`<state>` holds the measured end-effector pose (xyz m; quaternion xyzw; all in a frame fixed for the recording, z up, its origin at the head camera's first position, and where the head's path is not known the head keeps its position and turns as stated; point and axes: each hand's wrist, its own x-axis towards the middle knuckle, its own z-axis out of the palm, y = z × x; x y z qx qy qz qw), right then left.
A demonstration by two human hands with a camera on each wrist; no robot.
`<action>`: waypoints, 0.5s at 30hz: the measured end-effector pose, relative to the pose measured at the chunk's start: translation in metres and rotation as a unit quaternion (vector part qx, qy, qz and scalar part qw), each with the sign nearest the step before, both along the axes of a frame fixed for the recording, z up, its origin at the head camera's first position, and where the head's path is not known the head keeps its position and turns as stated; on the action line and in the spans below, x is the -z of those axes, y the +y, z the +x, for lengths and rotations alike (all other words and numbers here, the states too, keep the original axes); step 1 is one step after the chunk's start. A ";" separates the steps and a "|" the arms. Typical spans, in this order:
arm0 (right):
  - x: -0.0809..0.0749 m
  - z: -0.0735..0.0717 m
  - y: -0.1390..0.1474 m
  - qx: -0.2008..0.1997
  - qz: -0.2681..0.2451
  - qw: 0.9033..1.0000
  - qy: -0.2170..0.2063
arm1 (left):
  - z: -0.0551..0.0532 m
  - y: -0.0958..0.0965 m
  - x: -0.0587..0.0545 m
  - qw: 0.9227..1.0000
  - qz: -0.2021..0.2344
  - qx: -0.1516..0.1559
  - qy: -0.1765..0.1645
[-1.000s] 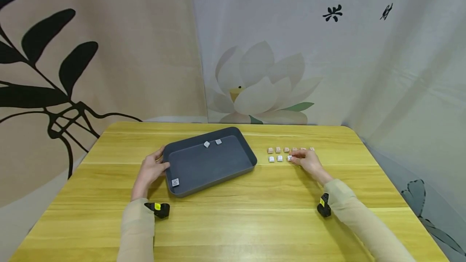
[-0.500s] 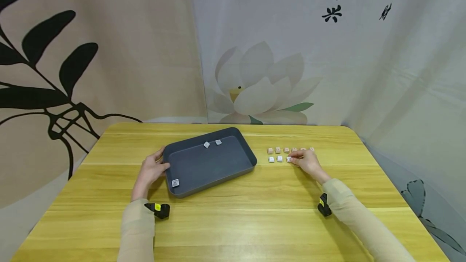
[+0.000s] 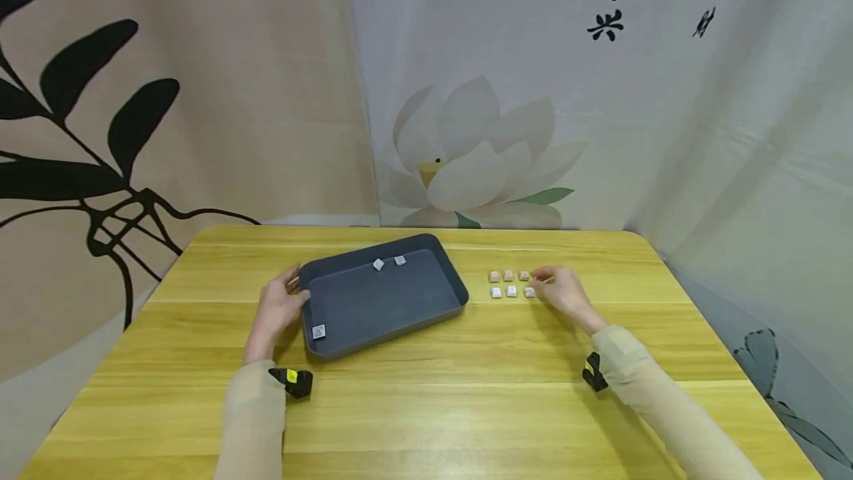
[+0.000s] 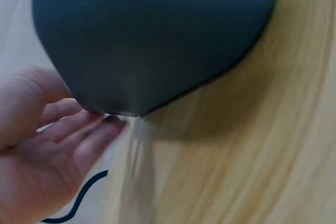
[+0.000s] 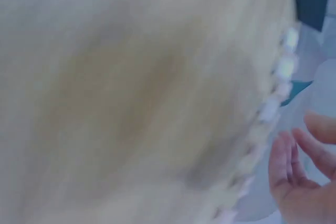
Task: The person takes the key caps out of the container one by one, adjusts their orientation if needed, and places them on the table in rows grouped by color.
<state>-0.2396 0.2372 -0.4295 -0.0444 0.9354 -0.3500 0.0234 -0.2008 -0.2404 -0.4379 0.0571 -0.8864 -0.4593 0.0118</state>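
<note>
My left hand (image 3: 278, 310) holds the left end of a dark grey tray (image 3: 383, 302), thumb at the rim. In the left wrist view its fingers (image 4: 92, 140) reach round the tray's underside. Inside the tray lie three small pale keycaps: one keycap (image 3: 318, 332) near the front left corner, two at the back. Right of the tray, white keycaps (image 3: 512, 292) form a front row, with pinkish keycaps (image 3: 509, 275) behind. My right hand (image 3: 563, 291) hovers by the rows' right side, covering part of the back row. In the right wrist view its fingers (image 5: 278, 161) are loosely bent, holding nothing.
A wooden table (image 3: 426, 413) carries everything. Behind it hangs a printed curtain (image 3: 493, 58) with a lotus and dark leaves. A black cable (image 4: 79, 203) shows below the left hand in the left wrist view. The right wrist view is blurred.
My right hand has let go of the rightmost white keycap, which stays on the table, and its fingers have lifted slightly. The tray has shifted a little left with my left hand.
</note>
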 end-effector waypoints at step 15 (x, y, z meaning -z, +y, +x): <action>-0.015 0.009 -0.155 -0.204 -0.194 0.959 0.024 | -0.004 0.003 0.007 0.992 -0.077 -0.083 0.058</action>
